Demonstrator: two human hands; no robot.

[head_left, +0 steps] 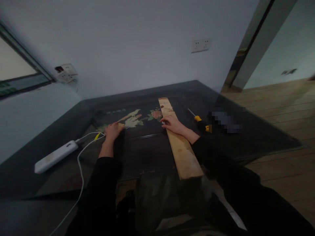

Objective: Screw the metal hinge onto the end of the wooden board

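A long, flat wooden plank (183, 154) lies lengthwise on the dark table, its near end reaching past the table's front edge. My right hand (172, 125) rests over the plank's middle with curled fingers. At its fingertips, by the plank's left edge, is something small and pale that I cannot make out. Farther left, my left hand (113, 130) is down on the table, fingers closed around a small tan piece (120, 125) that looks like wood. Most of that piece is hidden under the hand.
Right of the plank lie a yellow-and-black screwdriver (201, 123) and a blurred-out dark object (225, 122). A white power strip (56, 156) sits at the left, its white cable (79, 164) running beside my left arm. The table (145, 147) has a painted flower pattern and stands against the wall.
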